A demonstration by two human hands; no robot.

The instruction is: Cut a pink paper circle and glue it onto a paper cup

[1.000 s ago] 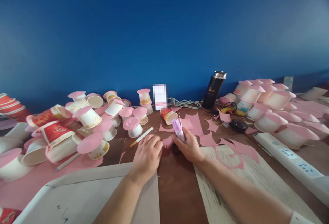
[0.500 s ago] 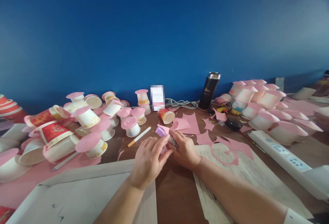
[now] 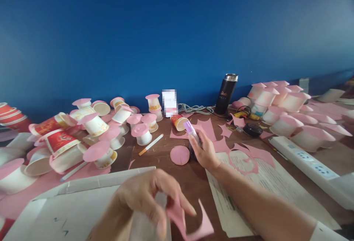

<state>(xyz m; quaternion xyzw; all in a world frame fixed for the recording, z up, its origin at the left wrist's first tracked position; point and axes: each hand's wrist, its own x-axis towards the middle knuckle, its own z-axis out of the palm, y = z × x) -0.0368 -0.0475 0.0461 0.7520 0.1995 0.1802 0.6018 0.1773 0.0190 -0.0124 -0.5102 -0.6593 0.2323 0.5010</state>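
At the lower middle, my left hand is raised close to the camera, its fingers curled around a pink paper scrap with a curved cut-out. The grip on the scrap is partly hidden. Farther forward, my right hand is closed round a small purple stick-like object; its purple end points up and the fingers cover its lower part. Beside that hand, a round pink paper disc with a thin line on it lies flat. Behind it a red and gold paper cup rests on its side.
Several paper cups with pink discs crowd the left. Cups with pointed pink tops are stacked right, near a white power strip. A black flask stands by the blue wall. A cigarette and pink offcuts lie around.
My hands have separated. The left came back toward me and now has a pink scrap; the right lifted slightly with the purple object. The pink disc is now visible on the table.
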